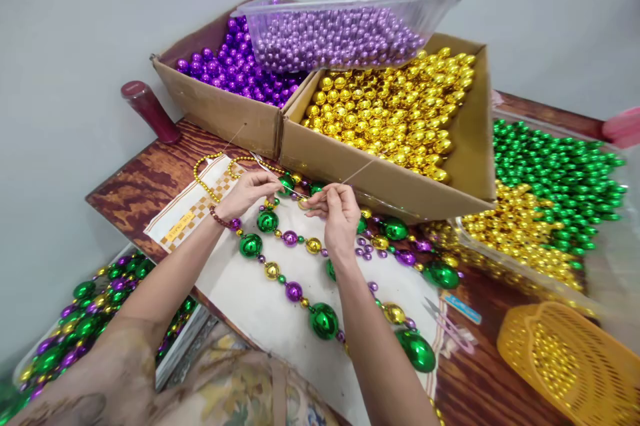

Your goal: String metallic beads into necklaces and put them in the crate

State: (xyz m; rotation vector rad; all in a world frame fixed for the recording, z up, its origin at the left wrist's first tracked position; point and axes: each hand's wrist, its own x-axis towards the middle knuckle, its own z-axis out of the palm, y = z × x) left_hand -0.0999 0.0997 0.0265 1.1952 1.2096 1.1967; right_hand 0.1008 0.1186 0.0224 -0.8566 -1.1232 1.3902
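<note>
My left hand and my right hand meet over a white cloth on the wooden table. Both pinch a thin thread near a small gold bead between them. Thread ends stick out past each hand. A long strand of green, purple and gold beads lies looped on the cloth beneath my hands. A large green bead sits near my right forearm.
A cardboard box of purple beads and one of gold beads stand behind. A clear tub of small purple beads rests on them. Green and gold beads fill a tray at right. A yellow basket, small scissors and a dark red bottle are nearby.
</note>
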